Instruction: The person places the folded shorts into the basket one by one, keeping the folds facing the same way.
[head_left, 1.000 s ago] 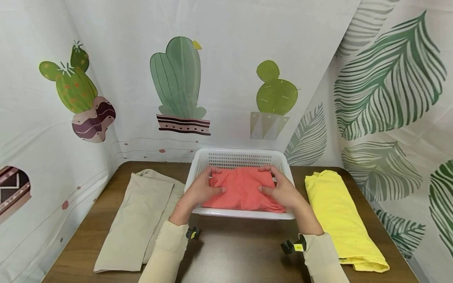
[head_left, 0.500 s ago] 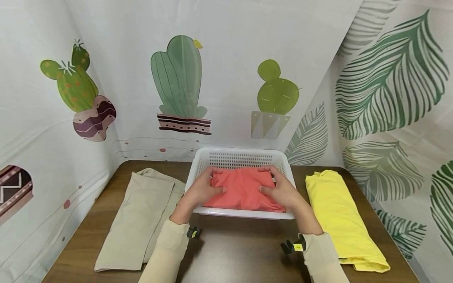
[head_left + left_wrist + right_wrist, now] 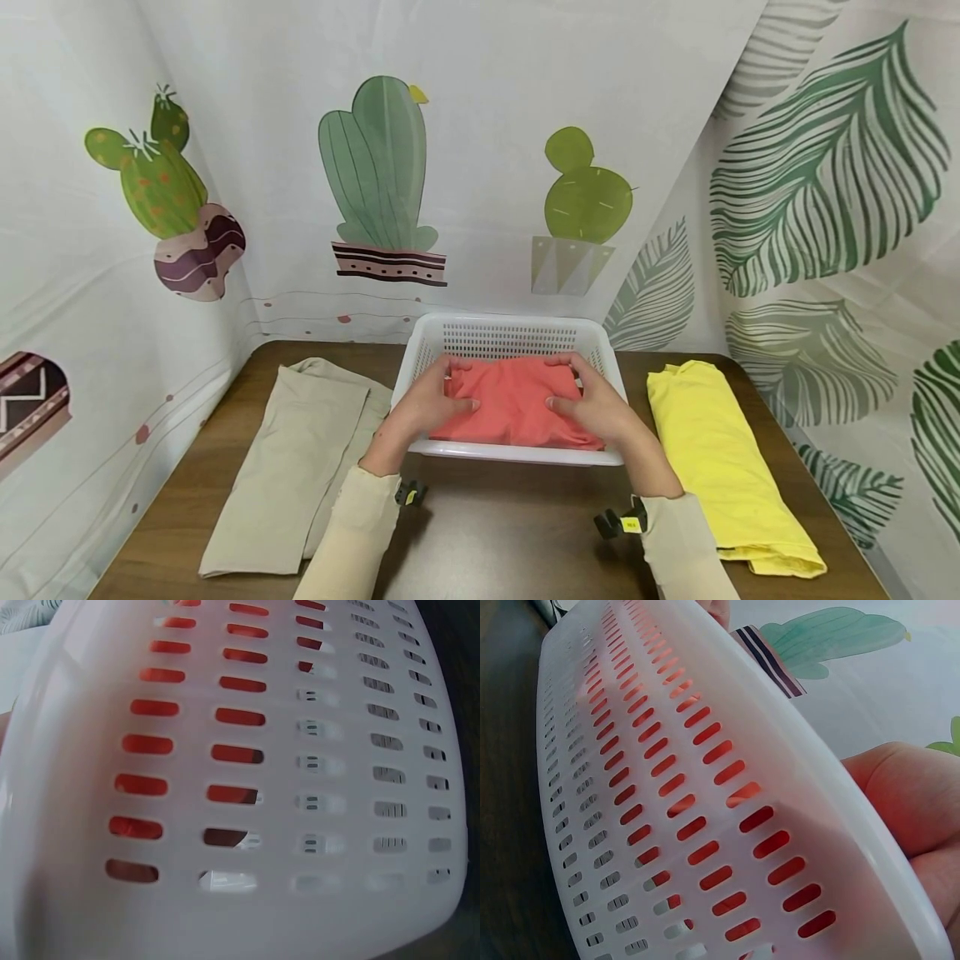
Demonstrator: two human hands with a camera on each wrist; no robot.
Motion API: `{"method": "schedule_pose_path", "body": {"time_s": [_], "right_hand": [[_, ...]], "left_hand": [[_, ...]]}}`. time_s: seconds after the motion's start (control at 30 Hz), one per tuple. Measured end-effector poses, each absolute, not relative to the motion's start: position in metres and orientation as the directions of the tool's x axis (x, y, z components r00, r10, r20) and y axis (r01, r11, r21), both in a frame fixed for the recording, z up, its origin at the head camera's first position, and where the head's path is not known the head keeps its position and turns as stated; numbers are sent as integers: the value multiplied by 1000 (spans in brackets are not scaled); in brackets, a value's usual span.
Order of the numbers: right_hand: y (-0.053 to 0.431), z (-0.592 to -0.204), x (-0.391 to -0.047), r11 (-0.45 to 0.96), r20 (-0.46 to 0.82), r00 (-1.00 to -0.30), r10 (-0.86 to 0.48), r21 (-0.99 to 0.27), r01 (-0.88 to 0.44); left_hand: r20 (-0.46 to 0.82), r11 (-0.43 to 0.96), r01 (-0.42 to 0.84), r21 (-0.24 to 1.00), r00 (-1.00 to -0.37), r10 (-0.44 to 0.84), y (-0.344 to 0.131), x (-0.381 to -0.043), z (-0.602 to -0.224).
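Note:
A folded coral-red garment (image 3: 513,400) lies level inside the white slotted plastic basket (image 3: 517,454). My left hand (image 3: 427,402) holds its left side, thumb on top and fingers toward the far edge. Its right side is held the same way by my right hand (image 3: 596,404). Some fingertips are hidden by the cloth. Through the slots of the basket wall (image 3: 270,922) in the left wrist view, red cloth shows in the upper rows, while the lower rows look through to the far wall. In the right wrist view, part of my right hand (image 3: 915,799) shows beyond the rim.
Left of the basket lies a folded beige garment (image 3: 281,475), its far right corner near the basket. A folded yellow garment (image 3: 727,467) lies to the right. All stand on a brown wooden table (image 3: 480,533). A cactus-print curtain (image 3: 487,150) hangs close behind the basket.

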State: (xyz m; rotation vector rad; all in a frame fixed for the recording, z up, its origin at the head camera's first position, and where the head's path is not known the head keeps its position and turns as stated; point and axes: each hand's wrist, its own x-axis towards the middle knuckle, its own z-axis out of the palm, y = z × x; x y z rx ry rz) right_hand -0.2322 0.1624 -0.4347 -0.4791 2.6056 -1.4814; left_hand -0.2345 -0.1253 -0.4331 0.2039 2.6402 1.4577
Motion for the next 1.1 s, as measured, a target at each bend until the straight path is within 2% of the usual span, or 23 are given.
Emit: {"method": "schedule_pose_path", "body": {"time_s": [0.3,0.53,1.1], "right_hand": [[162,-437,-234,472,49,-939,-341,-854,-216],[162,-437,-234,472,27,-939,-342,-859,-197],[161,-437,-234,515,1,-937,-348,-835,-192]], "left_hand": [[-53,538,54,841,-982,182,-126,-235,-435],[-39,496,84,864,-972,233,-127,-234,-436],[-36,529,114,841,-964,265,-127,-237,-440]]}}
